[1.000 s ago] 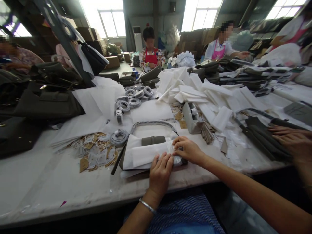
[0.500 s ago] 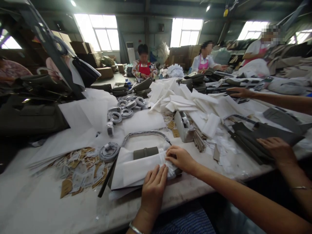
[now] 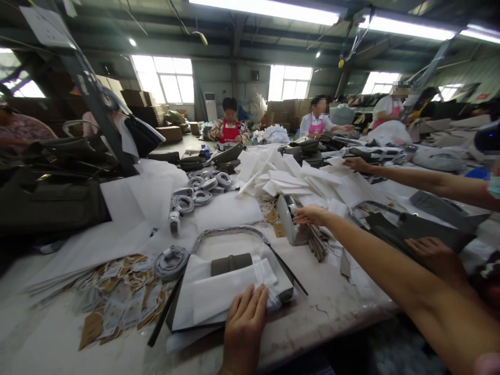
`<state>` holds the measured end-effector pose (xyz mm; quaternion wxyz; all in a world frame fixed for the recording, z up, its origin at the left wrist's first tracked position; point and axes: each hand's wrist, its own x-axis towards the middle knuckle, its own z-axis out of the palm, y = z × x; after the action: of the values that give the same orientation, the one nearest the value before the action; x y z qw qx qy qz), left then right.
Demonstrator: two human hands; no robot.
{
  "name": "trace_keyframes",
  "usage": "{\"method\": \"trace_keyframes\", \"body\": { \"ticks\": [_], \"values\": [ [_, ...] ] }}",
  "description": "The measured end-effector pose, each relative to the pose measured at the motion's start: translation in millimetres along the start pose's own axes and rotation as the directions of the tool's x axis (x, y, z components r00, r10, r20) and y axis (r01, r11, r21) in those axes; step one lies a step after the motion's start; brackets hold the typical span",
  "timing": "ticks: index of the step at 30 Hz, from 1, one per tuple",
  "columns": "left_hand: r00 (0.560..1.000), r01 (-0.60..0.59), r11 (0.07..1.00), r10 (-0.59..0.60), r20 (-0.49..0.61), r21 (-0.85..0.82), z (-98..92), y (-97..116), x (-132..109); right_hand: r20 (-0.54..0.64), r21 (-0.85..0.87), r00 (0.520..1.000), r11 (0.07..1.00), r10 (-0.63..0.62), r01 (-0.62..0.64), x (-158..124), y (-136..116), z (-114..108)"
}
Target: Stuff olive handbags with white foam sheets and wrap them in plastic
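Note:
A dark olive handbag lies on the table before me, partly covered by white foam sheets. Its wrapped handle arches away from me. My left hand rests flat, fingers stretched, on the foam at the bag's near edge. Farther right, a grey tape dispenser stands beside the bag. My right hand reaches to its front, fingertips pinched together at the tape; the strip itself is hardly visible.
Paper tags with strings lie left of the bag, beside a coiled grey strap. Foam pieces are heaped behind. At right, a co-worker's hand touches another dark bag; another hand reaches the foam heap.
My right hand has left the foam on the bag and moved away and right to the tape dispenser. My left hand stays on the foam. The view has tilted up.

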<state>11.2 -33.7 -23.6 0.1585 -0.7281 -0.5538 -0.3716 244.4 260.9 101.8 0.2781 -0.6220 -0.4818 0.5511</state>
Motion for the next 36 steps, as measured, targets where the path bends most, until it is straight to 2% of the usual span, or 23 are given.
{"method": "trace_keyframes", "body": {
  "ticks": [3, 5, 9, 12, 15, 18, 21, 24, 28, 32, 36],
  "values": [
    [0.999, 0.000, 1.000, -0.001, -0.042, -0.011, 1.6, 0, 1, 0.011, 0.033, 0.992, 0.992, 0.124, -0.124, 2, -5, 0],
    [1.000, -0.003, 1.000, 0.003, -0.030, -0.011, 2.0, 1, 1, 0.010, 0.075, 0.989, 0.986, 0.147, -0.148, -1, -8, -1],
    [1.000, -0.007, 1.000, 0.007, -0.028, -0.009, 1.5, 0, 1, -0.027, 0.176, 0.996, 0.981, 0.089, -0.083, -17, -11, -1],
    [0.999, -0.003, 1.000, 0.002, -0.033, -0.019, 0.6, 0, 2, -0.051, 0.224, 0.999, 0.975, 0.015, -0.003, -42, -7, -6],
    [1.000, 0.004, 0.999, -0.005, -0.019, -0.037, -0.4, 1, 1, -0.067, 0.235, 0.997, 0.970, -0.049, 0.064, -76, 10, -12],
    [1.000, 0.016, 0.998, -0.016, 0.006, -0.058, -0.2, 1, 0, -0.103, 0.226, 0.991, 0.968, -0.085, 0.106, -106, 37, -13],
    [1.000, 0.027, 0.997, -0.028, -0.011, -0.075, 2.5, 1, -2, -0.174, 0.211, 0.980, 0.969, -0.094, 0.130, -118, 67, -7],
    [0.999, 0.032, 0.996, -0.034, -0.026, -0.078, 6.0, 0, -4, -0.248, 0.192, 0.962, 0.967, -0.116, 0.166, -111, 91, 3],
    [0.999, 0.035, 0.998, -0.035, -0.001, -0.055, 5.7, 1, -3, -0.320, 0.112, 0.930, 0.967, -0.181, 0.227, -86, 110, 8],
    [0.999, 0.019, 0.999, -0.018, 0.026, -0.033, -1.0, 3, 0, -0.353, -0.065, 0.893, 0.959, -0.281, 0.276, -64, 118, 2],
    [0.998, -0.002, 1.000, 0.002, 0.056, -0.015, -5.7, 2, 3, -0.353, -0.292, 0.847, 0.907, -0.397, 0.304, -64, 121, -9]
  ]
}}
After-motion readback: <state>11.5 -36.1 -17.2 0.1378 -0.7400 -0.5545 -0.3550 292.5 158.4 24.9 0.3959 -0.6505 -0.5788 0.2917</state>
